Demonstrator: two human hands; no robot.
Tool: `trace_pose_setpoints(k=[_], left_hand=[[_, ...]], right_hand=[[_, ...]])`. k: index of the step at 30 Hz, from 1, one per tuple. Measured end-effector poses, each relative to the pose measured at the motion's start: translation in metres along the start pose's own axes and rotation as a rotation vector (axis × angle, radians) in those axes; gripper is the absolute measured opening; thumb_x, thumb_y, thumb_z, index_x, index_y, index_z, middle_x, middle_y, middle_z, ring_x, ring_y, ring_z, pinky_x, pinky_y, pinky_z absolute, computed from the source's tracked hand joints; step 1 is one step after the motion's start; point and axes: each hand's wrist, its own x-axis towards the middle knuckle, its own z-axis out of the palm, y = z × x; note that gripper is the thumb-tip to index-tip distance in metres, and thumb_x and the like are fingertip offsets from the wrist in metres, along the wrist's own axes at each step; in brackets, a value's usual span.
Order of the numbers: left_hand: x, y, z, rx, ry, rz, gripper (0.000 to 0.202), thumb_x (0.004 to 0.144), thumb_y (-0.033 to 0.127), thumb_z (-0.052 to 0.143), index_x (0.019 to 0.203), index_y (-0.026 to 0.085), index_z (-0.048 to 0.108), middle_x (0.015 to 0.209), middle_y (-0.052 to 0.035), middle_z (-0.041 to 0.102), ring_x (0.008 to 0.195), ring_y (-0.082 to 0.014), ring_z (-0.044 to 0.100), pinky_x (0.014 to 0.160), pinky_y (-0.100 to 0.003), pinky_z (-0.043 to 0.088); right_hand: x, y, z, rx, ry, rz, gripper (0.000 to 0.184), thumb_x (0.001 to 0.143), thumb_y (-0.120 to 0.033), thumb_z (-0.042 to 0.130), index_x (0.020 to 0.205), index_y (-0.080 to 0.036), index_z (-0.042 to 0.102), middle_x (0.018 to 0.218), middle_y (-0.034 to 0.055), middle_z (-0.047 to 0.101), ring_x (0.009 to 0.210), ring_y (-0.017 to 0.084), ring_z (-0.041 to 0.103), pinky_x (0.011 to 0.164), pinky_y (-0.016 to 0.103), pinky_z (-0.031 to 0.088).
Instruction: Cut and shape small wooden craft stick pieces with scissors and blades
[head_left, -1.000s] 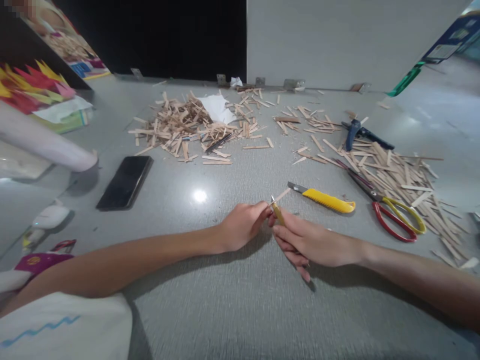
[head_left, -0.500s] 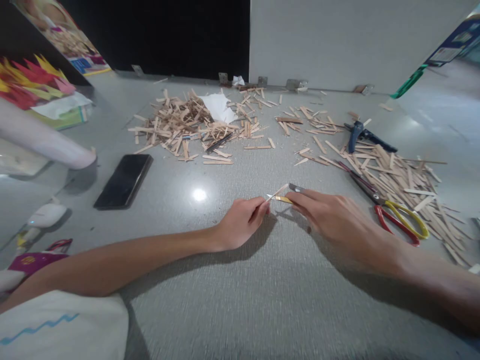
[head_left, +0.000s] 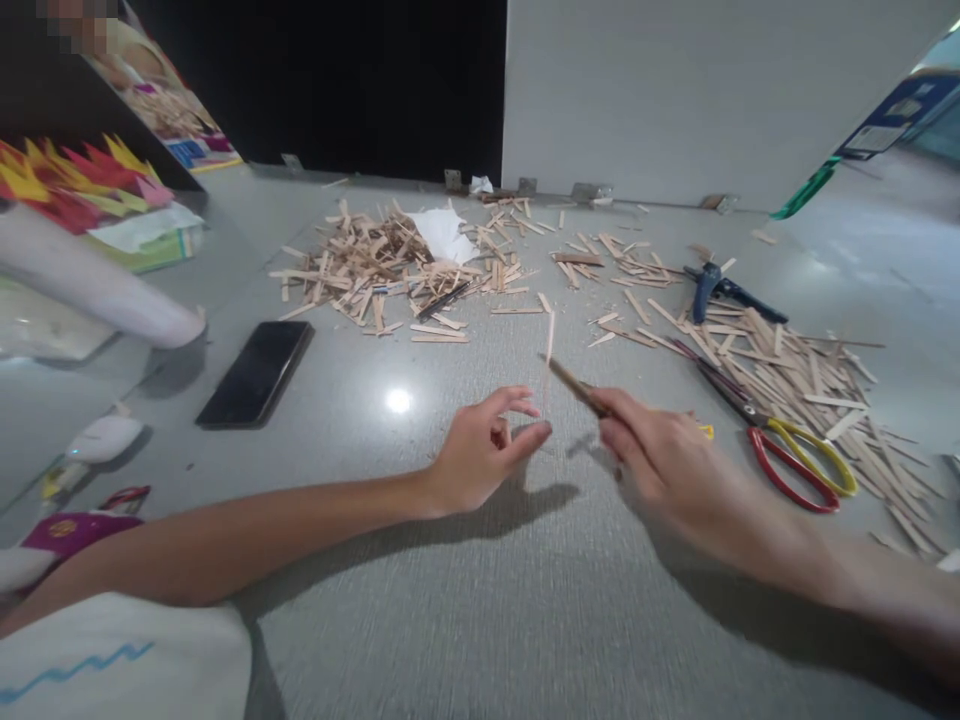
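Note:
My left hand (head_left: 484, 450) hovers over the grey table with thumb and fingers apart, holding nothing. To its right, my right hand (head_left: 664, 450) is closed around a slim, dark brownish tool (head_left: 576, 384) that looks like tweezers. At the tool's tip stands a thin pale wood strip (head_left: 550, 338), apparently pinched there; its lower end is blurred. A yellow end of a cutter (head_left: 706, 431) pokes out behind my right knuckles, and the rest of it is hidden by the hand.
Wood sticks form a pile (head_left: 360, 255) at the back and another heap (head_left: 817, 380) at right. Red-and-yellow-handled scissors (head_left: 802, 460) and dark blue pliers (head_left: 709, 290) lie there. A black phone (head_left: 255, 375) is at left, near another person's arm (head_left: 97, 275).
My left hand has let go of the thin strip and opened. My right hand has turned, bringing the dark tool forward and swinging the cutter back behind the knuckles. The view has shifted slightly.

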Motion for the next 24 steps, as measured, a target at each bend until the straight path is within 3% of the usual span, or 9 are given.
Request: trace_pose_setpoints(k=[3, 5, 8, 12, 16, 18, 21, 24], left_hand=[[-0.002, 0.001, 0.001, 0.074, -0.052, 0.056, 0.044, 0.103, 0.059, 0.063, 0.107, 0.016, 0.068, 0.058, 0.0085, 0.054, 0.041, -0.0071, 0.042, 0.041, -0.018, 0.031], [-0.003, 0.0, 0.001, 0.116, -0.04, 0.087, 0.049, 0.109, 0.06, 0.05, 0.094, 0.017, 0.067, 0.051, 0.0097, 0.045, 0.041, -0.008, 0.041, 0.042, -0.019, 0.031], [-0.001, -0.003, 0.0, 0.176, -0.014, 0.099, 0.056, 0.113, 0.058, 0.039, 0.084, 0.018, 0.064, 0.056, 0.0053, 0.053, 0.044, -0.0082, 0.044, 0.045, -0.02, 0.033], [0.002, -0.007, -0.001, 0.202, -0.031, 0.087, 0.048, 0.115, 0.052, 0.037, 0.095, 0.018, 0.065, 0.06, 0.004, 0.06, 0.045, -0.0091, 0.047, 0.047, -0.02, 0.037], [0.002, -0.009, -0.001, 0.223, -0.074, 0.087, 0.043, 0.115, 0.044, 0.036, 0.098, 0.018, 0.065, 0.058, 0.0056, 0.058, 0.046, -0.0102, 0.05, 0.05, -0.021, 0.041], [0.002, -0.009, -0.001, 0.232, -0.101, 0.099, 0.041, 0.114, 0.042, 0.035, 0.095, 0.019, 0.064, 0.056, 0.0066, 0.055, 0.046, -0.0103, 0.049, 0.052, -0.021, 0.041], [0.001, -0.01, -0.001, 0.243, -0.125, 0.127, 0.038, 0.114, 0.038, 0.035, 0.093, 0.02, 0.061, 0.056, 0.0078, 0.05, 0.046, -0.0101, 0.046, 0.053, -0.021, 0.04], [-0.002, -0.013, 0.0, 0.26, -0.131, 0.153, 0.035, 0.113, 0.037, 0.035, 0.091, 0.021, 0.056, 0.057, 0.0083, 0.047, 0.047, -0.0103, 0.043, 0.053, -0.022, 0.039]], right_hand=[[-0.003, -0.01, 0.009, 0.199, -0.11, -0.032, 0.034, 0.104, -0.027, 0.042, 0.129, -0.024, 0.064, 0.109, 0.0121, 0.08, 0.1, 0.03, 0.076, 0.085, 0.04, 0.057], [-0.005, -0.013, 0.011, 0.241, -0.184, -0.012, 0.032, 0.104, -0.03, 0.043, 0.126, -0.024, 0.065, 0.094, 0.009, 0.078, 0.086, 0.029, 0.074, 0.076, 0.039, 0.055], [-0.003, -0.01, 0.01, 0.234, -0.194, 0.028, 0.025, 0.103, -0.034, 0.043, 0.108, -0.024, 0.065, 0.072, 0.0037, 0.067, 0.06, 0.024, 0.061, 0.06, 0.037, 0.045], [0.003, -0.006, 0.002, 0.157, -0.118, 0.064, 0.028, 0.105, -0.036, 0.043, 0.083, -0.026, 0.058, 0.063, 0.001, 0.059, 0.056, 0.021, 0.051, 0.059, 0.036, 0.036], [0.008, -0.002, -0.021, 0.109, -0.119, 0.083, 0.036, 0.102, -0.043, 0.05, 0.071, -0.026, 0.058, 0.059, -0.0001, 0.055, 0.055, 0.018, 0.046, 0.056, 0.033, 0.03], [0.011, 0.0, -0.036, 0.133, -0.206, 0.094, 0.041, 0.102, -0.047, 0.052, 0.067, -0.025, 0.055, 0.059, -0.0008, 0.052, 0.054, 0.016, 0.045, 0.054, 0.032, 0.031], [0.012, 0.002, -0.048, 0.29, -0.443, 0.157, 0.043, 0.103, -0.053, 0.051, 0.071, -0.024, 0.053, 0.063, -0.0023, 0.053, 0.049, 0.012, 0.041, 0.048, 0.027, 0.033], [0.006, -0.002, -0.03, 0.588, -0.671, 0.318, 0.035, 0.103, -0.059, 0.055, 0.098, -0.025, 0.055, 0.07, -0.0059, 0.051, 0.048, 0.01, 0.035, 0.042, 0.022, 0.031]])
